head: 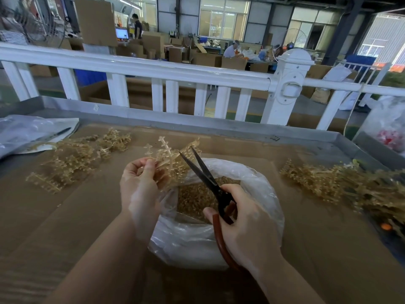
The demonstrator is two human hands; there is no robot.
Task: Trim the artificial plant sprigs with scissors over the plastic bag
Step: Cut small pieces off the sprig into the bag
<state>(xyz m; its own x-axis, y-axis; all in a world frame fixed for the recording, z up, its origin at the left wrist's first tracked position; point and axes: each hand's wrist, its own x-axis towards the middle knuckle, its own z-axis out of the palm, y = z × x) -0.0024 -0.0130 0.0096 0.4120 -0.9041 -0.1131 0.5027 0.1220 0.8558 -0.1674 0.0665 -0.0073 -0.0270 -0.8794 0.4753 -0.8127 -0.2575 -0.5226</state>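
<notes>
Head view
Writing: none legible.
Left hand (140, 185): pinches a translucent tan plastic sprig (168, 156) above the bag's far rim.
Right hand (247, 229): fingers curled through red-handled scissors (206, 178), dark blades parted at the sprig.
Plastic bag (258, 185): clear, crinkled, mid-table, holding tan trimmings.
Table (306, 249): cardboard-lined; sprig piles left (72, 159) and right (341, 185), the right one blurred and cut off.

The plastic bag (219, 238) sits near centre on the table (65, 216), with sprig piles far left (72, 159) and right (339, 185); a fence (175, 73) stands behind.
</notes>
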